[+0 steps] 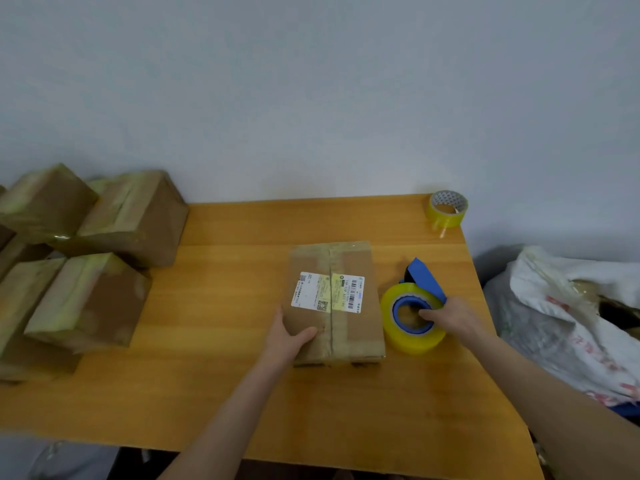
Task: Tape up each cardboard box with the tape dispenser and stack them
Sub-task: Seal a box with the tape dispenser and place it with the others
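Observation:
A flat cardboard box (pixel 337 303) with a white shipping label and a strip of tape along its middle seam lies on the wooden table (pixel 225 358). My left hand (pixel 289 336) grips the box's near left corner, thumb on top. Just right of the box lies the blue tape dispenser (pixel 414 311) with its yellowish roll. My right hand (pixel 450 315) holds the dispenser, thumb hooked into the roll's core. Several taped boxes (pixel 90 299) are piled at the table's left end.
A spare roll of yellow tape (pixel 447 209) stands at the table's far right corner. A white sack (pixel 568 323) with more cardboard inside sits on the floor to the right. A plain wall runs behind the table.

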The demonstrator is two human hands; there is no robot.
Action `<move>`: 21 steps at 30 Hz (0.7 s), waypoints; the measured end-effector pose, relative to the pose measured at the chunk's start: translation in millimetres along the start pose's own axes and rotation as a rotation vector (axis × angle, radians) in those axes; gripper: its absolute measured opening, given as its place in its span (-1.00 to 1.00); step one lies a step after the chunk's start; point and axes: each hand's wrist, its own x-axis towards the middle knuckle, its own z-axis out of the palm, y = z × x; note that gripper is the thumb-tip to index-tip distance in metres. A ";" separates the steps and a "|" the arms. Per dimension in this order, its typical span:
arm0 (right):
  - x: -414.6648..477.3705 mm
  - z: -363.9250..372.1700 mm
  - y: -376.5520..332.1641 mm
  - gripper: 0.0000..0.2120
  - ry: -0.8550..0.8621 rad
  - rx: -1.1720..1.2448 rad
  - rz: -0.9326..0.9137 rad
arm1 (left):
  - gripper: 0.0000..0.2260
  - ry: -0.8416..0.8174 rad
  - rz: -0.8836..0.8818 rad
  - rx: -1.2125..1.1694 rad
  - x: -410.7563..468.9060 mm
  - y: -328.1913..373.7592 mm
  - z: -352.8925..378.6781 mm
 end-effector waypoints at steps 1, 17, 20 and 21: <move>0.9 -1.5 -1.3 -0.67 -0.010 0.031 0.008 | -0.11 -0.008 -0.006 -0.009 -2.2 -4.1 -1.4; -21.7 -24.1 -25.5 -0.54 -0.168 0.235 -0.118 | -0.16 0.008 -0.031 -0.020 -7.8 -1.6 7.2; -32.5 -47.6 -24.5 -0.62 -0.114 0.198 -0.207 | -0.18 0.001 -0.010 -0.015 -10.6 3.7 20.2; -36.6 -59.1 -24.1 -0.63 -0.088 0.187 -0.234 | -0.18 -0.001 -0.002 -0.015 -10.7 5.1 25.5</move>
